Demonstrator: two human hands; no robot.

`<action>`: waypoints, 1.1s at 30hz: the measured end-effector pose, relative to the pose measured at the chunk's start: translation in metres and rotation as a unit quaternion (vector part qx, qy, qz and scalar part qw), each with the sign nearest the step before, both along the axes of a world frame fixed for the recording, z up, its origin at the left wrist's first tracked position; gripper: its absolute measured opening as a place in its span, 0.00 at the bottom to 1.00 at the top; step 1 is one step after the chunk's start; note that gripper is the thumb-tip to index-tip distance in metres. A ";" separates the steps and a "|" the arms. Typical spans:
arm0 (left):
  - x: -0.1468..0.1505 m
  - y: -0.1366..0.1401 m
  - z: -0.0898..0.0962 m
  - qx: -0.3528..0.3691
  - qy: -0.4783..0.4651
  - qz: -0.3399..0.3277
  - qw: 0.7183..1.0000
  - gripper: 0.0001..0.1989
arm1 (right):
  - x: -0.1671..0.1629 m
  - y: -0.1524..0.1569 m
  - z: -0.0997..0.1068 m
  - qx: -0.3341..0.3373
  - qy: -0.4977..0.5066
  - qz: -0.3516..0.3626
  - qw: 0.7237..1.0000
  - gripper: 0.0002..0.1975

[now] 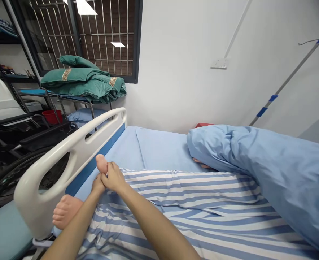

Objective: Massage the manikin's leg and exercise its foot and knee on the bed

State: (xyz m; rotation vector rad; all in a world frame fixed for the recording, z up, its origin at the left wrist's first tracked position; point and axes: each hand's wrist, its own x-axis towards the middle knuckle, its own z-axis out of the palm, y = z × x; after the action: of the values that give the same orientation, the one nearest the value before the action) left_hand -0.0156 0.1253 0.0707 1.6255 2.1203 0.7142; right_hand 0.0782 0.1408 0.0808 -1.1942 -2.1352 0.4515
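Two smooth pink feet, like those of a mannequin, stick out of blue-and-white striped trousers (175, 187) on the bed. My right hand (114, 177) is closed around the farther foot (101, 164), just below its toes, with the fingers pressed on its side. My left hand (97, 184) is against the same foot, lower and nearer, touching my right hand; its fingers are partly hidden. Beneath my left forearm lies the nearer foot (66, 211), toes up, with no hand on it.
The bed's white footboard (75, 151) stands left of the feet. A folded blue quilt (230, 148) covers the upper body at right, with fingertips showing under its edge. A wheelchair (18, 144), green bedding (86, 81) and an IV pole (289, 76) surround the bed.
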 end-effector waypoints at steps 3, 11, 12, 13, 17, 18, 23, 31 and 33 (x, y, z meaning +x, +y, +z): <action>-0.011 -0.008 0.013 -0.041 0.073 0.015 0.996 0.09 | 0.004 -0.021 0.012 0.045 -0.004 -0.007 0.999 0.20; -0.033 -0.045 0.072 -0.052 0.257 -0.002 0.965 0.14 | 0.020 -0.093 0.018 0.069 -0.072 0.109 0.989 0.29; -0.035 -0.049 0.078 -0.040 0.271 0.001 0.962 0.15 | 0.017 -0.100 0.018 0.062 -0.078 0.123 0.987 0.29; -0.038 -0.053 0.082 -0.031 0.284 0.007 0.958 0.15 | 0.013 -0.106 0.018 0.053 -0.082 0.131 0.987 0.29; -0.058 -0.076 0.080 -0.033 0.266 0.021 0.963 0.14 | -0.012 -0.123 0.019 0.003 -0.069 0.122 0.990 0.30; -0.062 -0.081 0.076 -0.043 0.236 0.017 0.971 0.12 | -0.019 -0.127 0.017 -0.017 -0.060 0.111 0.992 0.31; -0.070 -0.101 0.055 -0.002 0.140 0.026 0.990 0.11 | -0.045 -0.145 -0.011 -0.076 -0.051 -0.020 0.996 0.30; -0.066 -0.108 0.056 -0.011 0.135 0.045 0.990 0.09 | -0.057 -0.153 -0.026 -0.045 -0.080 -0.093 0.992 0.29; -0.067 -0.109 0.053 -0.006 0.126 0.051 0.991 0.08 | -0.060 -0.153 -0.029 -0.038 -0.083 -0.104 0.990 0.29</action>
State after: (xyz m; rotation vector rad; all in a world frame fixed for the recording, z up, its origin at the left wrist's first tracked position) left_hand -0.0823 0.0167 0.1239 1.6886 2.3939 0.5486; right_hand 0.0179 -0.0118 0.0520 -1.5275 -2.1158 0.3550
